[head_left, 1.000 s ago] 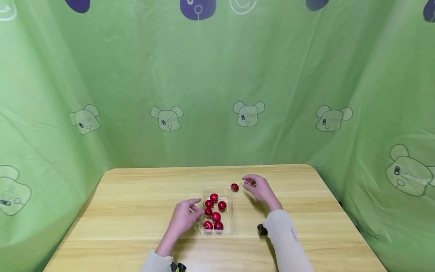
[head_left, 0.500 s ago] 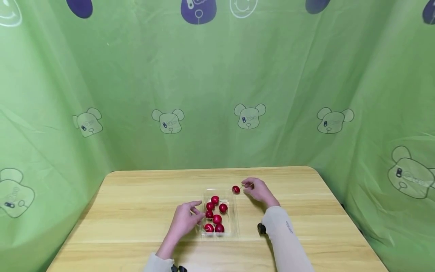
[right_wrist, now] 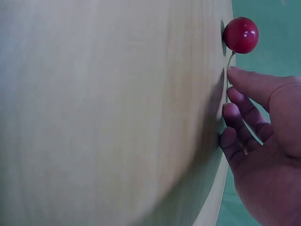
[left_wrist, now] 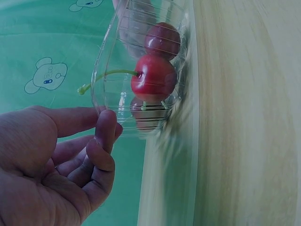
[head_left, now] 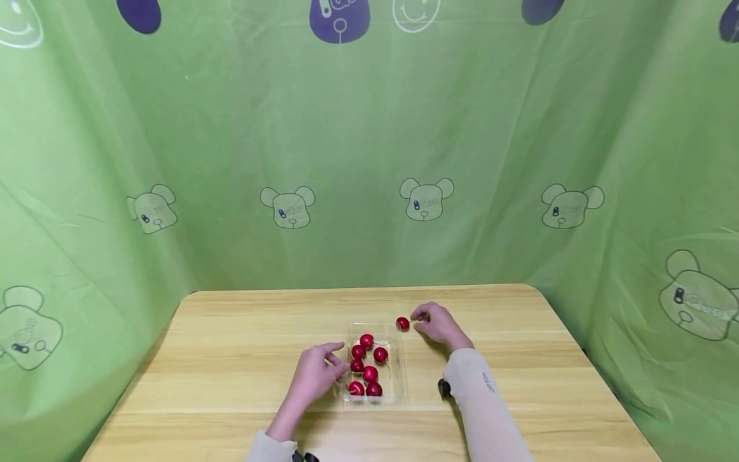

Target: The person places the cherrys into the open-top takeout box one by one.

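At the left of the head view lies bare wooden table (head_left: pixel 219 359), backed by a green curtain (head_left: pixel 173 128) printed with bear faces. Moving toward the middle, the left hand (head_left: pixel 316 375) rests at the left wall of a clear plastic tray (head_left: pixel 398 359); in the left wrist view its thumb and curled fingers (left_wrist: pixel 106 136) sit against the tray's ribbed wall (left_wrist: pixel 113 84), touching it, though whether they truly pinch it cannot be told. Inside the tray, just right of that hand, lie seven red cherries (head_left: pixel 369 373), clustered from the tray's upper middle down to its lower edge; the wrist view shows one of them with a green stem (left_wrist: pixel 106 75) poking out over the rim.

Further right, just above the tray's upper right corner, a single cherry (head_left: pixel 403 323) sits on the bare table, outside the tray. The right hand (head_left: pixel 440 324) is right beside it, fingers loosely curled. In the right wrist view the fingertips (right_wrist: pixel 244 77) meet the thin stem below the cherry (right_wrist: pixel 241 35), seemingly pinching it, while the fruit itself rests against the wood.

Judging by the layout, the cherries are being handled one at a time between tray and table: one is out, seven are in the tray.
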The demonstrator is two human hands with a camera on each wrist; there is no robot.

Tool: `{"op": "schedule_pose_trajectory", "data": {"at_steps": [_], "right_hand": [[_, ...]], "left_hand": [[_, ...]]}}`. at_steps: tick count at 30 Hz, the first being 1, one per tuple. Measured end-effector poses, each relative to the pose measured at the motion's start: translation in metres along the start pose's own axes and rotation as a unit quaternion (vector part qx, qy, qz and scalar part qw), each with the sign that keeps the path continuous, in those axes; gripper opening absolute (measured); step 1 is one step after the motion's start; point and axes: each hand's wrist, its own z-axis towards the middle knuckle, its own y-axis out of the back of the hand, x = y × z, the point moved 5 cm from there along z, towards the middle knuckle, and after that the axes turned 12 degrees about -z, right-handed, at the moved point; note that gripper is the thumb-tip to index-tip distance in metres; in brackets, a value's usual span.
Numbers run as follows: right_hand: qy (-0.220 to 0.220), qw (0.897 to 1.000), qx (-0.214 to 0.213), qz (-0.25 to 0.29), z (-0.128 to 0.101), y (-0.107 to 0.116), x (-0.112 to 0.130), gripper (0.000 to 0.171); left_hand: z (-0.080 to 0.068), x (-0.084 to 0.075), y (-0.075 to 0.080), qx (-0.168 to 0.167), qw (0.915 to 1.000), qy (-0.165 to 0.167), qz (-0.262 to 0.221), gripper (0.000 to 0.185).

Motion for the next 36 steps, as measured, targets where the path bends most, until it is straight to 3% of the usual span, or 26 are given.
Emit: {"op": "schedule_pose_trajectory", "data": {"at_steps": [13,36], "right_hand": [[-0.004,1.000,-0.001,-0.026,-0.0009,-0.0004,-0.0015,0.005],[0.011,0.998,0.037,-0.053,-0.0033,-0.0029,-0.0006,0.006]], "left_hand": [[-0.0006,-0.0008,-0.0001,-0.002,1.0000,-0.001,-0.005,0.053],[-0.0001,-0.0003,-0.0002,-0.003,1.0000,0.002,-0.001,0.053]]}}
